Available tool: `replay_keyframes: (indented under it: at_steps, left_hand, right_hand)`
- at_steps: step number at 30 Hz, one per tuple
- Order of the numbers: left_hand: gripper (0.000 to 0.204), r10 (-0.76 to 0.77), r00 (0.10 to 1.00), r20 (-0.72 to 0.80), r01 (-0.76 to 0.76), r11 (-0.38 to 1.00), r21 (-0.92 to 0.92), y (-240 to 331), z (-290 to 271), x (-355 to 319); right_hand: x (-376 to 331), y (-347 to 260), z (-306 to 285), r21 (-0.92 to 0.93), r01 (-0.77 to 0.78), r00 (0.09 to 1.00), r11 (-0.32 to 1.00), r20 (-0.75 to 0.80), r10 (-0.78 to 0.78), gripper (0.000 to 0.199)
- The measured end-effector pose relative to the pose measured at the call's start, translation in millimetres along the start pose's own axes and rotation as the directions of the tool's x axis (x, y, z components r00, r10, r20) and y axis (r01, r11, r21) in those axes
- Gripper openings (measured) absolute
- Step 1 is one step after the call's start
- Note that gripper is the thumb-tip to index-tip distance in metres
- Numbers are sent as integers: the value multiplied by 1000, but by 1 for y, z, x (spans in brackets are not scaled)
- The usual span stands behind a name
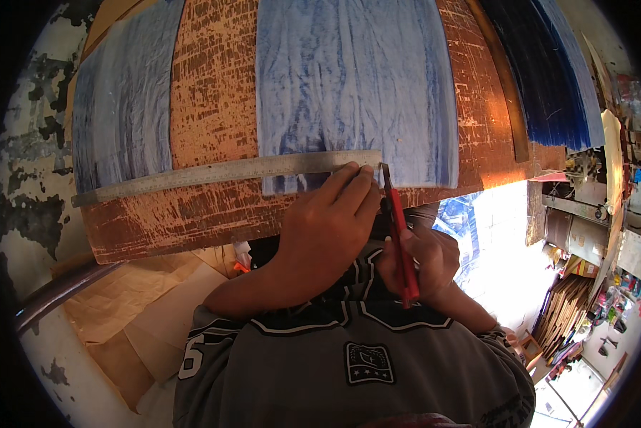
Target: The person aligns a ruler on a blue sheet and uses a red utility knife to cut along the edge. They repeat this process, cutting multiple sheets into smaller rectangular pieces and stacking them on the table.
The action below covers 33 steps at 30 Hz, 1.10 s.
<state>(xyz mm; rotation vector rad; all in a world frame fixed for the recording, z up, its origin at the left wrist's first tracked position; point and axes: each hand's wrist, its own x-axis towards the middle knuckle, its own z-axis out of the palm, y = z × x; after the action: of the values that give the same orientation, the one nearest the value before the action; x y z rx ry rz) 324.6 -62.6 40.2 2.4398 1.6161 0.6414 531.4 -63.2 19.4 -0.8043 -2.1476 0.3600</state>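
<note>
Red tool [407,269], metal ruler [263,168] — one each, two hands [331,214]

"What's the ruler [227,171] made of?"

"Metal, by its look: smooth and dull."

"And the middle sheet [356,85]?"

"Matt and crinkled. Cloth or hide, I can't tell."

"The tool [407,267]?"

"Smooth red plastic, it seems, faintly glossy."

"The table [217,107]?"

"Looks like wood, its finish scraped and rough."

"Paper [113,299]?"

"Brown, matt, creased."

"Wall [24,160]?"

"Rough, flaking paint."
</note>
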Motion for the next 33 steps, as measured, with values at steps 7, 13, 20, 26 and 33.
replay_keyframes:
  at_steps: [7, 13, 20, 26, 33]
  left_hand:
    - [31, -9, 1000, -27, 9, 1000, 11, 1, 2, 0]
    - [31, -3, 1000, -28, 4, 1000, 22, 1, 1, 1]
    - [31, -8, 1000, -17, 9, 1000, 26, 2, 2, 2]
    - [31, -17, 1000, -9, 17, 1000, 22, 2, 2, 1]
    - [30, -17, 1000, -21, 18, 1000, 23, 3, 2, 3]
  right_hand:
    - [-1, -2, -4, -78, -89, 992, 993, -96, 81, 41]
    - [-8, 3, -18, 248, -438, 862, 864, -158, 482, 22]
    - [-4, 12, -14, 281, -421, 870, 863, -144, 471, 24]
    - [1, 16, -11, 229, -375, 894, 898, -169, 416, 22]
    - [-6, 21, -11, 208, -372, 902, 905, -150, 405, 23]
